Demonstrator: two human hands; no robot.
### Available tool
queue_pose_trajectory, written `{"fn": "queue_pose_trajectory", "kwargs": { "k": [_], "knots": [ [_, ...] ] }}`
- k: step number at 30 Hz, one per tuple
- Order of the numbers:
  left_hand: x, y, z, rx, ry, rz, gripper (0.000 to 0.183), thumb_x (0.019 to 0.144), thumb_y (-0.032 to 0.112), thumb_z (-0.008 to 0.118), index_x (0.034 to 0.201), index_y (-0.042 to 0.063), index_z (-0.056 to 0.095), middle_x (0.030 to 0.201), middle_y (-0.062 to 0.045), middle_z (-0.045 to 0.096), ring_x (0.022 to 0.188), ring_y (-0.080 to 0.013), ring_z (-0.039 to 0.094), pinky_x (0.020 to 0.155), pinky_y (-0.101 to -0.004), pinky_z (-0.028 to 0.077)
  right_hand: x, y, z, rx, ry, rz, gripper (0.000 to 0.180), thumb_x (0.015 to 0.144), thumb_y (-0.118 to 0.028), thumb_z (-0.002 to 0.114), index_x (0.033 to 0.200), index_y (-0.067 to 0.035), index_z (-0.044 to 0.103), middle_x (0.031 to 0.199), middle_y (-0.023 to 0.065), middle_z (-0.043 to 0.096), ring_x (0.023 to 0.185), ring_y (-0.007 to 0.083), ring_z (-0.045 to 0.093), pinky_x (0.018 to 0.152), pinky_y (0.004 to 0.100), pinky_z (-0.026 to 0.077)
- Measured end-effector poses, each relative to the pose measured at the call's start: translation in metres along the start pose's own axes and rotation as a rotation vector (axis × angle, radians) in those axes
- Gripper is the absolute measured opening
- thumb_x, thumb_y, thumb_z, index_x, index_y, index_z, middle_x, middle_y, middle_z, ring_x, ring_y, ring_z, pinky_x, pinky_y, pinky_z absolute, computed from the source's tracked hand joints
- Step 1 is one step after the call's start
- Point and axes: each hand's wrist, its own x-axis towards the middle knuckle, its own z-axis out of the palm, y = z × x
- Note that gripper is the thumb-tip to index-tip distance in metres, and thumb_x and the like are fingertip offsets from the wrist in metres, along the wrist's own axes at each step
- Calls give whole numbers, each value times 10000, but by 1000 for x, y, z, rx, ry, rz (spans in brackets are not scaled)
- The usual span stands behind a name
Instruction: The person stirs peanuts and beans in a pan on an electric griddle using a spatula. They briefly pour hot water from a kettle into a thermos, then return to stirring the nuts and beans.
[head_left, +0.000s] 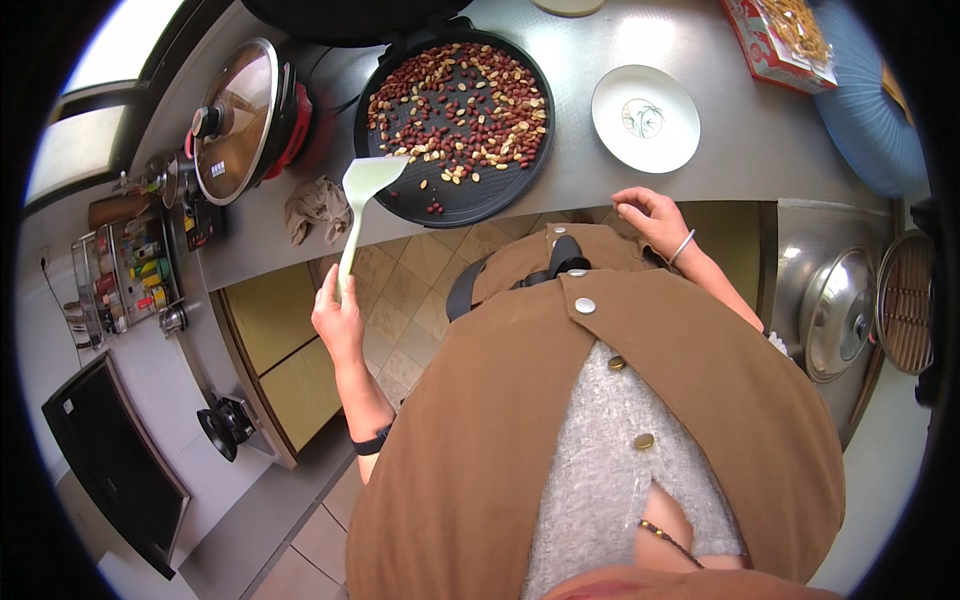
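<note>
My left hand grips the handle of a pale green spatula, its blade over the left front rim of a round black electric griddle. Red-skinned and pale peanuts are spread across the griddle, thickest at the back and right; a few lie near the front. My right hand holds nothing, its fingers loosely curled at the counter's front edge. It is just below a white plate with a green plant design, which stands to the right of the griddle.
A glass-lidded pan and a crumpled cloth lie left of the griddle on the metal counter. At the right are a red and white box, a blue ribbed object and a metal lid. A spice rack stands far left.
</note>
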Motion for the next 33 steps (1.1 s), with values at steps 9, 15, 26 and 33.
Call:
{"fn": "queue_pose_trajectory", "kwargs": {
  "k": [9,15,26,33],
  "knots": [
    [-22,-10,10,-553,-23,-211,375,922,126,650,1261,-24,589,982,-29,655,799,-72,528,705,-217,445,93,-74,78,-494,-145,-621,98,831,-173,624,841,-87,672,863,92,649,828,287,639,741,387,519],
    [-16,-44,-6,-694,-42,-346,367,936,111,626,1267,-37,578,1024,-30,646,863,-61,546,758,-201,442,159,-94,163,-903,-230,-539,161,832,-200,584,869,-84,689,963,114,651,939,303,633,815,423,518],
    [-11,-90,-25,-558,-23,-332,370,942,136,625,1273,-24,581,866,38,577,712,-45,423,622,-198,370,200,-84,223,-1109,-143,-517,153,832,-172,600,876,-72,707,991,115,642,984,290,625,805,418,533],
    [1,-100,-24,-554,-9,-280,369,944,146,622,1268,-25,583,909,26,611,732,-45,444,635,-191,381,203,-89,228,-1304,-198,-494,152,807,-117,620,914,-71,718,1033,107,653,993,272,629,801,391,535]
  ]
}}
